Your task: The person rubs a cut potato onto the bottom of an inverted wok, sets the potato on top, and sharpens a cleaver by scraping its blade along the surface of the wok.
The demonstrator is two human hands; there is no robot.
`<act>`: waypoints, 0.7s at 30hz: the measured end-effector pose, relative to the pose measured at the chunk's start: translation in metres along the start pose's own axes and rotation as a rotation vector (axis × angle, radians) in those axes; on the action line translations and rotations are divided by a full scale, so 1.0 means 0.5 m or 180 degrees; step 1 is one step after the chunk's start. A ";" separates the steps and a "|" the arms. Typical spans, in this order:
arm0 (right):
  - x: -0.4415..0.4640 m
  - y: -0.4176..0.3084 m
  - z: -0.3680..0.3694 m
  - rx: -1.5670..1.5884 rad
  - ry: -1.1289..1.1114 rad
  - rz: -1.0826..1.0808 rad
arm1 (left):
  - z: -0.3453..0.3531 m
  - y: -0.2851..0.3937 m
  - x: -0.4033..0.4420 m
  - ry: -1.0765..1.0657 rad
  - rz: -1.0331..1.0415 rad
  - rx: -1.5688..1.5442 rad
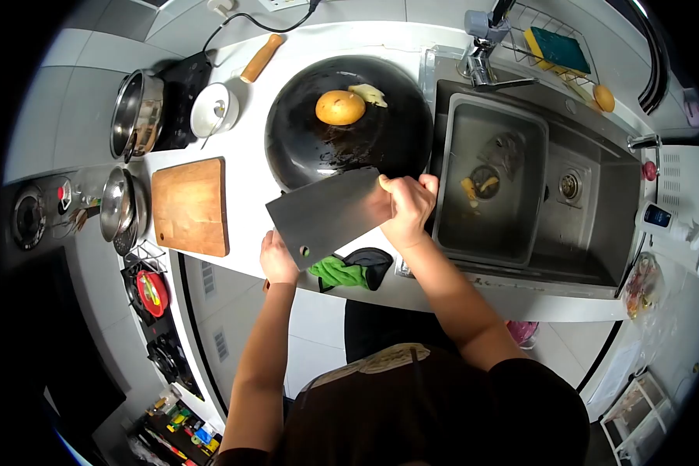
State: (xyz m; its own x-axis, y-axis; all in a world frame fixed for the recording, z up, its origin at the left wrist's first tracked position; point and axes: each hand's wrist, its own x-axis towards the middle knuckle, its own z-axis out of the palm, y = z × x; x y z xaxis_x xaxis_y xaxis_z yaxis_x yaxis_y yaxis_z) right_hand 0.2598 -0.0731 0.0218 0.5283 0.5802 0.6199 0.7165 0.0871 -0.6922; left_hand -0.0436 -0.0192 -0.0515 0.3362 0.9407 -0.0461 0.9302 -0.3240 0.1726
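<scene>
A broad dark cleaver (pixel 330 210) hangs over the front of the counter, between my hands. My right hand (pixel 408 206) grips it at its right end, with the fingers wrapped round. At the blade's lower left edge is my left hand (pixel 278 258); its fingers are mostly hidden behind the blade. Behind the cleaver a large black wok (pixel 303 101) holds a yellow potato (pixel 340 108) and a pale piece of peel (pixel 370 95). Below the blade lies a green and black cloth (pixel 349 270) at the counter's front edge.
Left of the wok are a wooden cutting board (pixel 189 206), a white bowl (pixel 214 108), a wooden handle (pixel 262 58) and a steel pot (pixel 136 115). The sink (pixel 582 225) on the right has a grey basin (pixel 493 225) with yellow scraps, under a faucet (pixel 481 62).
</scene>
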 end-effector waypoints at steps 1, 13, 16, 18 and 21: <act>-0.003 0.000 0.003 0.0002 -0.0011 -0.0010 | -0.016 0.016 -0.003 -0.0062 0.0136 0.0376; 0.006 0.013 -0.003 0.0035 -0.0145 -0.0624 | 0.017 -0.017 -0.001 0.0178 0.0125 -0.1120; 0.008 0.024 -0.008 0.0092 0.0115 -0.0325 | -0.013 0.010 0.008 0.0016 0.0074 -0.0599; 0.001 0.023 -0.002 0.0161 0.0065 -0.0217 | -0.027 0.020 0.011 0.0128 0.0488 0.0198; 0.002 0.012 0.005 0.0189 -0.0009 -0.0479 | -0.001 0.014 0.011 0.0456 0.0602 -0.0753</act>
State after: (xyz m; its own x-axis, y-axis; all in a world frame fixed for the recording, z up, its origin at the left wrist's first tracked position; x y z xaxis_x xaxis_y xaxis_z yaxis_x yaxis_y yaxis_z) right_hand 0.2636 -0.0700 0.0176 0.4157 0.5592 0.7173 0.7592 0.2210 -0.6122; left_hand -0.0356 -0.0162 -0.0499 0.4598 0.8762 0.1446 0.7877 -0.4776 0.3893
